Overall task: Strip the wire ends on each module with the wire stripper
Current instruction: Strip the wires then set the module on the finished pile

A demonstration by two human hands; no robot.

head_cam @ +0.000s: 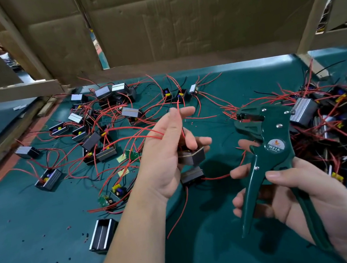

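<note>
Above the table's (pixel 23 225) middle, the left hand (pixel 169 155) grips a grey module (pixel 193 157) and its red wire (pixel 180 116); the right hand (pixel 294 198) clasps the green wire stripper (pixel 271 135).

The green wire stripper (pixel 259 130) is carrying a round pale label (pixel 274 146) on the flat of its body, where the handles are meeting the head; the label is showing the characters "W01A" across its middle. Above those characters a small orange and yellow emblem (pixel 273 142) is sitting, too blurred to make out as a brand; beneath them a finer line of print is curving along the label's lower edge, too small to read.
</note>
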